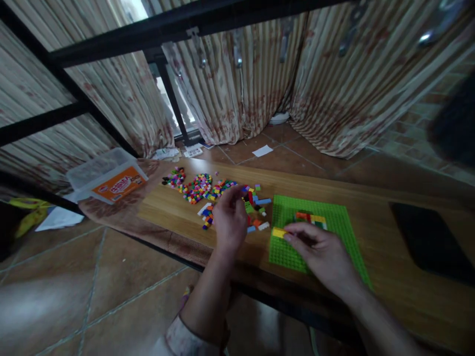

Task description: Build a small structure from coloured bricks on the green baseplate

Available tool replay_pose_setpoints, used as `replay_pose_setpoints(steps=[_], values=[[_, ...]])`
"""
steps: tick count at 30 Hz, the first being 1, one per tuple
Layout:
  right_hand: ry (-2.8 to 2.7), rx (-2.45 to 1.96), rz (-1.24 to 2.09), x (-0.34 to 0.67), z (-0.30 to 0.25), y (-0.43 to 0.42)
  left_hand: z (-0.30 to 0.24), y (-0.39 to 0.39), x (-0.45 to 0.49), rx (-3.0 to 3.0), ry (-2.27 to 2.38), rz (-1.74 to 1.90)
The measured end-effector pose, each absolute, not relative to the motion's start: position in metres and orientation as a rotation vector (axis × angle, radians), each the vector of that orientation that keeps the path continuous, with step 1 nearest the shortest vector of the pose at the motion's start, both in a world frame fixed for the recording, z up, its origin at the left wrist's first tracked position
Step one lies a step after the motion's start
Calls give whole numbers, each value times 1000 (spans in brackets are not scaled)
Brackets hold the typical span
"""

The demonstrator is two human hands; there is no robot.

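My right hand (322,249) pinches a yellow toy brick (279,232) between thumb and fingers, just over the left part of a green baseplate (293,257). Behind those fingers, a small structure of orange, red, yellow and white bricks (318,219) sits on the baseplate, partly hidden by the hand. My left hand (232,217) is over the loose bricks left of the baseplate, its fingers loosely bent and apart. No brick shows in it, though its fingertips are partly hidden. Close by its right side are red, green, blue and white bricks (263,226).
Piles of small coloured bricks (200,187) spread over the left of the wooden table (374,217). A clear plastic box (106,173) with an orange label stands at the far left end. A dark flat tablet-like object (430,237) lies right of the baseplate. Striped curtains (230,89) hang behind.
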State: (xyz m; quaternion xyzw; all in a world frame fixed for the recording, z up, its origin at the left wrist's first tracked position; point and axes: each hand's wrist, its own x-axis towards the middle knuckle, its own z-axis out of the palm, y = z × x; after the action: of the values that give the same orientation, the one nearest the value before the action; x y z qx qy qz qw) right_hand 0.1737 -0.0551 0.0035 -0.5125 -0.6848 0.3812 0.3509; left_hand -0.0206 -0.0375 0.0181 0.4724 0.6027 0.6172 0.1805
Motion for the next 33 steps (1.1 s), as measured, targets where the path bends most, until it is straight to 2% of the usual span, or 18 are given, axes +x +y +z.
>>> replay_pose_setpoints(steps=[7,22,33], values=[[-2075,-1167,1035,122,-8,-63,25,-36,-71,897,1669,1967],[-2067,-1250,664,113,-23,-50,30,-39,-79,812,1580,1962],[-2152,-1240,707,111,-19,-53,31,-40,-76,807,1550,1930]])
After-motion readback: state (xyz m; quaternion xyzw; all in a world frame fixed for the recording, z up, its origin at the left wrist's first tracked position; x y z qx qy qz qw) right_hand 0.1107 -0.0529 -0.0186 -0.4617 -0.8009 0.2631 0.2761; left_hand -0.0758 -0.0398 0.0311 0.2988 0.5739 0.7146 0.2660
